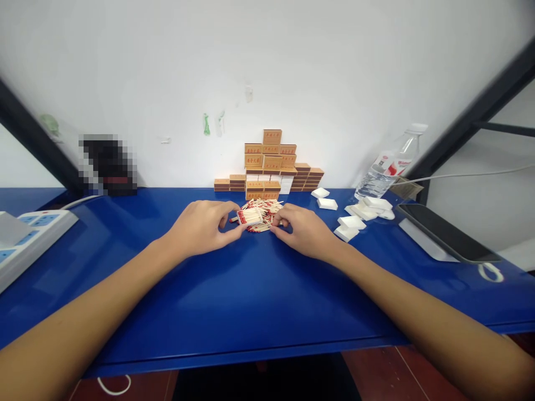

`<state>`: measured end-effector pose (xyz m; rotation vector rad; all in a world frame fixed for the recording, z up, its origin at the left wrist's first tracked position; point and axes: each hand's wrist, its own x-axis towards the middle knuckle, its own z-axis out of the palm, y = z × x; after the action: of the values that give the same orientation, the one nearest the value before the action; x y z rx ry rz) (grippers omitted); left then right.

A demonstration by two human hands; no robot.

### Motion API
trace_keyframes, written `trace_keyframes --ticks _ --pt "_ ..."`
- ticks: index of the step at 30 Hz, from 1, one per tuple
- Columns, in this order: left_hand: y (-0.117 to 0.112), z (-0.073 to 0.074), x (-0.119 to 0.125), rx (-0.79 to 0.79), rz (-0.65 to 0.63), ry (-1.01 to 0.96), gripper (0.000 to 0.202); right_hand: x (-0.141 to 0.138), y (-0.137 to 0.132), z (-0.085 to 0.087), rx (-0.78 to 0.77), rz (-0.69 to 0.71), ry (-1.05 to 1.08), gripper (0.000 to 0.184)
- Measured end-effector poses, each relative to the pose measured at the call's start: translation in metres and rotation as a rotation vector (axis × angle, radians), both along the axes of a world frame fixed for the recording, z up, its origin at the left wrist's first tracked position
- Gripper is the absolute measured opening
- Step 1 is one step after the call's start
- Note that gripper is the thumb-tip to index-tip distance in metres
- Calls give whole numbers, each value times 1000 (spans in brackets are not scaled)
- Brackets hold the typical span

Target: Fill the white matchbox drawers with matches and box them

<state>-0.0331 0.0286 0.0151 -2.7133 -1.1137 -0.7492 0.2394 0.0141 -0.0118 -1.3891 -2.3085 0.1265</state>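
Between the thumb and forefinger of my left hand (207,225) is a small white matchbox tray (249,216) with red-tipped matches lying in it. A loose pile of matches (270,206) spreads behind and to the right of the tray on the blue table (251,301). My right hand (303,229) is at the pile's right edge, fingers pinched together. Whether a match is between those fingertips is too small to make out. Brown matchboxes (271,161) with red lettering are stacked behind the pile against the wall.
White empty matchbox trays (351,223) lie scattered to the right. A plastic bottle (388,161) stands behind them, near a dark phone (447,231) propped on a white block. On the left are a white power strip (45,245) and a pixelated dark object (111,165).
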Motion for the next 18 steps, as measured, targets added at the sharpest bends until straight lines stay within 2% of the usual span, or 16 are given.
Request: trace_keyframes --ticks 4,8,12,18 --pt "-1 0 1 12 -8 -2 30 2 2 -2 38 -30 38 3" --pt "-2 -2 3 21 -41 14 30 1 5 -1 65 -113 57 20" --pt "-6 -5 6 47 -94 23 31 -8 9 3 19 -240 77 30" --pt "-9 -7 10 31 -119 27 31 -19 16 5 -58 -318 24 27"
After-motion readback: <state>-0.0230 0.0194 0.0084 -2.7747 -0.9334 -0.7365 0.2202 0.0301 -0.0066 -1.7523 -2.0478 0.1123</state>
